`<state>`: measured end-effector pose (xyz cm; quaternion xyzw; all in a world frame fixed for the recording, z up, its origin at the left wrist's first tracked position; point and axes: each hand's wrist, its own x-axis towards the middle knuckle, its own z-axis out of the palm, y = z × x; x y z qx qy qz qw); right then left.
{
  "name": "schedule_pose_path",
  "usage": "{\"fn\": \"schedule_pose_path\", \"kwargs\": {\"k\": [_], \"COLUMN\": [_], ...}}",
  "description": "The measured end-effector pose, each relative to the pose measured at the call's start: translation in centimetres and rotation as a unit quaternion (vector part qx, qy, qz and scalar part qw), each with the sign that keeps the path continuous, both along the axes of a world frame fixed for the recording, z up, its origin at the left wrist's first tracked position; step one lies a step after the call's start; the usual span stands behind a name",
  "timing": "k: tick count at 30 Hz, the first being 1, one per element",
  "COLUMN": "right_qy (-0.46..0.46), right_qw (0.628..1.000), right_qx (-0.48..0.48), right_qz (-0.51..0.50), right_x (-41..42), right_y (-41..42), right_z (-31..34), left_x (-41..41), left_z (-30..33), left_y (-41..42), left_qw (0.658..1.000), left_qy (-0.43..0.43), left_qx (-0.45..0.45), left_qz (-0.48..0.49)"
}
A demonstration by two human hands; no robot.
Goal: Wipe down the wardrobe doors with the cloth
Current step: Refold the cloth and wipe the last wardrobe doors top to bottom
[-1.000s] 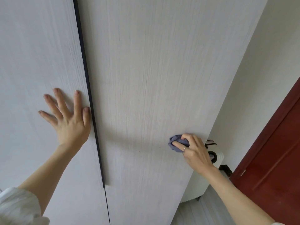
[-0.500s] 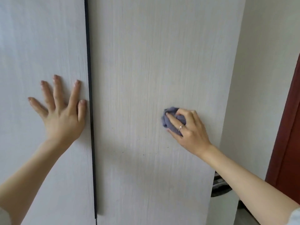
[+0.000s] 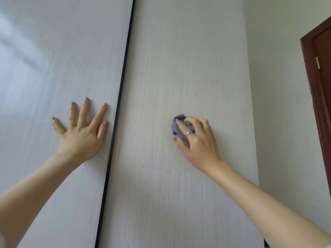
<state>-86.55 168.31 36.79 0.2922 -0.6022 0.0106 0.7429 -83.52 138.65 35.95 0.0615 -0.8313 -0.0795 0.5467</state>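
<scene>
Two hands were on the wardrobe doors: left hand (image 3: 80, 135) stayed flat, fingers spread, on the left door (image 3: 53, 68). Right hand (image 3: 197, 140), grip bunching the cloth (image 3: 176, 129), had risen up the right door (image 3: 179, 59) since earlier.

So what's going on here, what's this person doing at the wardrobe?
A person is wiping the wardrobe doors. The right hand grips a bunched blue-grey cloth and presses it against the right door, about midway across the panel. The left hand lies flat with fingers spread on the left door, beside the dark gap between the doors. A few small dark specks show on the right door below the cloth.
</scene>
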Motion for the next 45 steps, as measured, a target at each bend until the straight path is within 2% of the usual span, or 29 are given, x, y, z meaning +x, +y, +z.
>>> {"fn": "schedule_pose_path", "kwargs": {"k": [2,3,5,7,9,11,12,13,15,17,18,19,21,23,25,26,27,29,31,32,33,35,37,39,41,45], "right_qy": [0.052,0.07,0.091,0.084,0.021,-0.054,-0.056,-0.049,-0.036,-0.001,0.017,0.035,0.055,-0.006,-0.071,-0.073,-0.057,-0.014,0.0,0.006,0.009,0.012,-0.017,-0.056,-0.08,-0.071], "right_qw": [0.985,0.973,0.965,0.981,1.0,0.991,0.989,0.993,0.995,0.962,0.947,0.944,0.971,0.998,0.995,0.994,0.996,0.998,0.966,0.945,0.933,0.95,0.983,0.996,0.996,0.997], "right_qx": [0.165,0.218,0.24,0.171,0.015,-0.11,-0.121,-0.088,0.085,0.272,0.317,0.32,0.223,0.049,-0.063,-0.082,-0.071,0.061,0.258,0.327,0.356,0.305,0.177,0.067,0.032,0.035], "right_qz": [-0.029,-0.041,-0.047,-0.035,-0.002,0.051,0.058,0.057,0.028,-0.021,-0.048,-0.071,-0.066,-0.034,-0.002,0.009,0.021,0.031,-0.003,-0.026,-0.048,-0.068,-0.048,-0.02,-0.017,0.01], "right_x": [0.1,0.1,-0.2,-0.9,-1.1,-1.1,-1.1,-0.9,-0.4,0.1,0.3,0.0,-0.1,0.4,0.4,0.2,0.2,-0.1,0.3,0.6,0.7,0.3,0.2,0.5,0.7,0.6], "right_y": [-1.3,-1.1,-0.2,0.9,1.1,-0.7,-1.8,-3.0,-4.6,-5.0,-4.7,-4.3,-3.8,-3.6,-5.0,-6.1,-7.4,-8.9,-9.0,-8.6,-8.0,-7.9,-8.7,-10.2,-12.2,-14.3], "right_z": [-3.4,-3.6,-2.1,1.0,4.1,4.7,4.1,2.9,-0.3,-1.9,-1.0,0.3,3.9,7.0,8.1,7.8,7.1,4.3,1.2,1.0,1.9,4.8,8.1,10.1,10.8,9.7], "left_x": [-0.1,-0.1,0.0,-0.1,-0.1,-0.1,0.0,0.1,0.3,0.5,0.6,0.6,0.7,0.9,0.9,1.0,1.0,1.0,1.0,1.0,1.0,1.1,1.1,1.2,1.3,1.2], "left_z": [-0.7,-0.9,-1.3,-1.3,-1.2,-1.3,-1.4,-1.4,-1.3,-1.2,-1.1,-1.2,-1.0,-1.0,-1.0,-1.0,-1.0,-1.1,-1.0,-1.0,-0.9,-0.9,-1.0,-1.0,-1.1,-1.1], "left_y": [0.1,0.2,0.2,0.1,-0.1,-0.2,-0.1,-0.1,-0.2,-0.3,-0.3,-0.3,-0.2,-0.2,-0.3,-0.2,-0.2,-0.2,-0.2,-0.3,-0.3,-0.3,-0.3,-0.3,-0.4,-0.4], "left_qw": [1.0,1.0,1.0,1.0,1.0,1.0,1.0,1.0,1.0,1.0,1.0,1.0,0.999,0.999,0.999,0.999,0.999,0.999,0.999,0.999,0.998,0.998,0.998,0.998,0.998,0.998], "left_qy": [0.003,0.001,0.001,0.001,0.006,0.009,0.008,0.005,-0.001,-0.006,-0.009,-0.014,-0.027,-0.039,-0.04,-0.042,-0.042,-0.041,-0.042,-0.045,-0.049,-0.054,-0.055,-0.056,-0.059,-0.053], "left_qx": [0.006,0.009,0.007,0.002,-0.009,-0.011,-0.012,-0.014,-0.018,-0.02,-0.019,-0.016,-0.016,-0.019,-0.018,-0.019,-0.019,-0.019,-0.022,-0.024,-0.025,-0.027,-0.029,-0.032,-0.034,-0.035], "left_qz": [0.001,-0.001,-0.005,-0.003,0.006,0.007,0.006,0.005,-0.001,-0.005,-0.008,-0.011,-0.008,-0.003,-0.002,-0.003,-0.004,-0.006,-0.001,0.001,0.001,0.003,0.004,0.005,0.004,0.004]}}
